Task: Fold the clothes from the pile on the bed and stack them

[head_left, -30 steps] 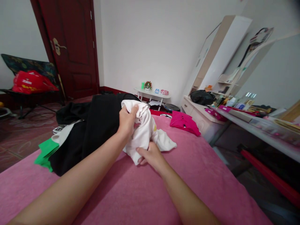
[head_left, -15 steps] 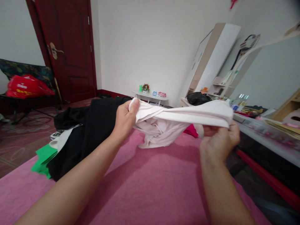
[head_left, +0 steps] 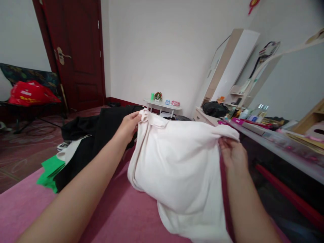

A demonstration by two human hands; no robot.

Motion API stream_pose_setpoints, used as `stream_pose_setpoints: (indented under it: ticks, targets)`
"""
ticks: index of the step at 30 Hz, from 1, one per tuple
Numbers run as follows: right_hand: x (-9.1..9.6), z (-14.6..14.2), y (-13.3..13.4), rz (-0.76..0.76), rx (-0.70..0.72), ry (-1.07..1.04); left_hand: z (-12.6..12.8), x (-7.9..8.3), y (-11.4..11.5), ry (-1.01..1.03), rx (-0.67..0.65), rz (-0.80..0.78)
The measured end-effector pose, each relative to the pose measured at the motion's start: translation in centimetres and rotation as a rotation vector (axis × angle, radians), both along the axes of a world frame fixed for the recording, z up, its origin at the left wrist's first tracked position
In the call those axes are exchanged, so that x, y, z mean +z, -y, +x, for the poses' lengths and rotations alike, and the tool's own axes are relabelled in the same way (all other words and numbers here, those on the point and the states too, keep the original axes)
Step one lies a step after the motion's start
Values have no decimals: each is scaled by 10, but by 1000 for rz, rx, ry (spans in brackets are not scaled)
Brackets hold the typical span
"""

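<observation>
A white garment (head_left: pixel 179 162) hangs stretched between my two hands above a pink bed cover (head_left: pixel 126 216). My left hand (head_left: pixel 130 125) pinches its upper left corner, where the cloth is bunched. At the upper right corner my right hand (head_left: pixel 231 152) is closed on the fabric, its fingers partly under the fold. The lower part drapes toward me and seems to reach the bed at the front. Whether it is a shirt or another kind of garment I cannot tell. Left of it lies a heap of black clothing (head_left: pixel 108 121), partly behind my left arm.
A green cloth (head_left: pixel 52 172) lies at the bed's left edge. To the right runs a dressing table (head_left: pixel 275 145) with bottles and boxes. A small white table (head_left: pixel 163 105) stands by the far wall. A red bag (head_left: pixel 30 92) rests on a chair near the door.
The white garment has gone from a gathered, folded strip to a spread sheet of cloth dropping toward me. My right hand has moved a little left and down.
</observation>
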State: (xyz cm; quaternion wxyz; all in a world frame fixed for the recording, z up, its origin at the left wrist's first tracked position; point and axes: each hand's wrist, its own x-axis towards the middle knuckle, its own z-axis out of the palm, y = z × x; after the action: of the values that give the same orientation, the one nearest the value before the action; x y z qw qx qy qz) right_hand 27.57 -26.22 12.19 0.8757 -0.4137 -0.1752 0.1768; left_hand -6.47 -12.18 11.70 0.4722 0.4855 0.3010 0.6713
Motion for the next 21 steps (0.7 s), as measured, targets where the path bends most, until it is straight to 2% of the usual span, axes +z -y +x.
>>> stream_pose_setpoints:
  ticks: [3,6,9,12,14,17,21]
  targets:
    - [-42,9,-18,-261,35,50,17,-36,-17,-333,52,-48]
    - [-76,19,-27,-475,-49,340,28,-60,-17,-726,90,109]
    - [-106,23,-35,-788,-35,767,41,-78,-2,-1039,-11,351]
    - [-132,17,-39,-1013,59,995,53,-101,13,-1342,-189,475]
    - [-145,12,-38,-1129,69,1087,56,-119,16,-1501,-268,468]
    - [-152,7,-34,-1395,79,1283,58,-138,14,-1597,-290,440]
    - [-147,2,-32,-1553,96,1381,58,-142,14,-1622,-260,431]
